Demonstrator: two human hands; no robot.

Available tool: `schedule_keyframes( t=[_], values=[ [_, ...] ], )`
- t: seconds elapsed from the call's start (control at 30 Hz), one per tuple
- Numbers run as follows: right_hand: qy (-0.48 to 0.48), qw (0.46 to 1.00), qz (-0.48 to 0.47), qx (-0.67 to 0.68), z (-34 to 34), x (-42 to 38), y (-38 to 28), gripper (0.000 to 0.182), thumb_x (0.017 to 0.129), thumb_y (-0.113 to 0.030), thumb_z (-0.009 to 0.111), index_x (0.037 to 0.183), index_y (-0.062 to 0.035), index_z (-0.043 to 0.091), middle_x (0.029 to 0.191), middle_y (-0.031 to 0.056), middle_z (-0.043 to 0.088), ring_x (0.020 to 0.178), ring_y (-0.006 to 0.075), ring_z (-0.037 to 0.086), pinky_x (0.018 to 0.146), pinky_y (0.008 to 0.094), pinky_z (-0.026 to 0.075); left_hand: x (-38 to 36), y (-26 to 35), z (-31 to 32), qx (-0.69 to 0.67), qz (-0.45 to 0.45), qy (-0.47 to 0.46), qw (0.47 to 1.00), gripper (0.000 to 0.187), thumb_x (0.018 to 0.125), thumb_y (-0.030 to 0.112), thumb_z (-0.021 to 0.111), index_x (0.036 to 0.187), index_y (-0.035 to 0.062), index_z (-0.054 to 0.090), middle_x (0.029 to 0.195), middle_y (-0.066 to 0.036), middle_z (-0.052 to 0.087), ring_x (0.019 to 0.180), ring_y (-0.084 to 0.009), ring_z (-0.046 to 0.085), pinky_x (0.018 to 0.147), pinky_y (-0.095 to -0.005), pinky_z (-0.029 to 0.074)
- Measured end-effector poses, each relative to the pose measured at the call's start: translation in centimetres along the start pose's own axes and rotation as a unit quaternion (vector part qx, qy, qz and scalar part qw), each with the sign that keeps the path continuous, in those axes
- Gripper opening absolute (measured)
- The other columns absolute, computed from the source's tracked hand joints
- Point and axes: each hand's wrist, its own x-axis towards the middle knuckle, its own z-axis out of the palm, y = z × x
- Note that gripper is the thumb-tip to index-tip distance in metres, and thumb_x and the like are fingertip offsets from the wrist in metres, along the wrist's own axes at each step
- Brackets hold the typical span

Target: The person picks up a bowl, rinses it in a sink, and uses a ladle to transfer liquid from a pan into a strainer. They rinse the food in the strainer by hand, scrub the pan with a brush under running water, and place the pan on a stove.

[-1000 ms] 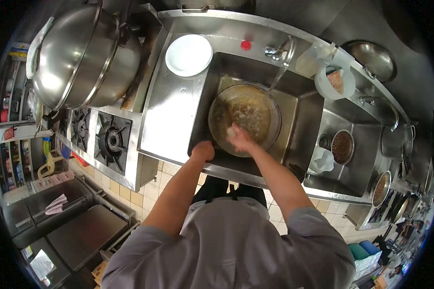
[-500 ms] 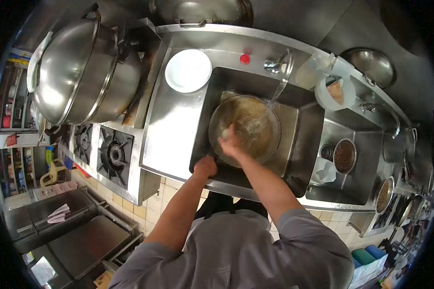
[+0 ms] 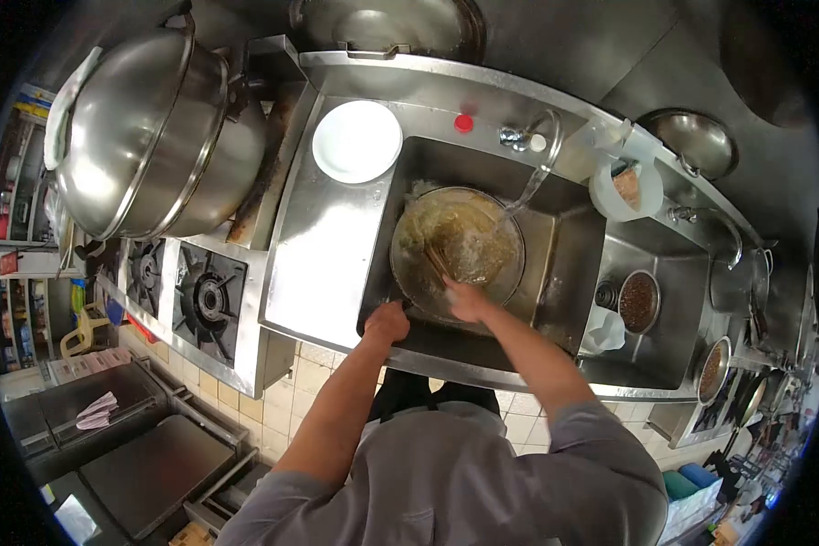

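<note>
A wide round metal wok (image 3: 512, 284) sits in the left sink basin (image 3: 544, 273), with cloudy, yellowish, foamy water swirling in it. My right hand (image 3: 467, 300) is closed around the near end of a brown bamboo brush (image 3: 438, 260), whose far end dips into the water. At the wok's near-left rim my left hand (image 3: 387, 321) makes a fist, apparently on its handle, which the fingers mostly hide. Water runs from the curved faucet (image 3: 548, 155) into the wok's right side.
A white plate stack (image 3: 357, 141) stands on the left counter near a red cap (image 3: 464, 123). The right basin holds a bowl of brown bits (image 3: 640, 302) and a white container (image 3: 602, 329). Farther left are a gas burner (image 3: 211, 296) and a large domed steel pot (image 3: 123, 136).
My right hand has moved slightly right and toward me, and the bamboo brush now shows. The water swirls up toward the wok's far-left rim. My left hand keeps its place.
</note>
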Motion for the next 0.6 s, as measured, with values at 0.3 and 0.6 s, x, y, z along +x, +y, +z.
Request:
schedule_keyframes(
  t=[0.3,0.6],
  values=[
    [0.01,0.958,0.271,-0.089,-12.3,-9.4,3.1,0.082,0.086,-0.022,0.058,0.158,-0.0328,0.021,0.132,0.0182,0.062,0.116,0.0358,0.063,0.096,0.0444,0.05,-0.8,1.0,-1.4,-0.035,0.007,0.032,0.999,0.043,0.091,0.015,0.044,0.128,0.0004,0.059,0.13,-0.026,0.06,0.123,-0.0404,0.057,0.106,-0.0468,0.046],
    [0.011,0.988,0.119,0.103,-9.0,0.7,-3.0,0.082,0.088,-0.01,0.057,0.158,-0.0322,0.023,0.143,0.0206,0.053,0.127,0.037,0.054,0.106,0.0448,0.044,-0.6,2.3,-2.3,-0.044,0.009,0.054,0.998,0.046,0.092,0.028,0.06,0.131,0.0029,0.058,0.121,-0.026,0.065,0.117,-0.0411,0.06,0.099,-0.0501,0.048]
  ],
)
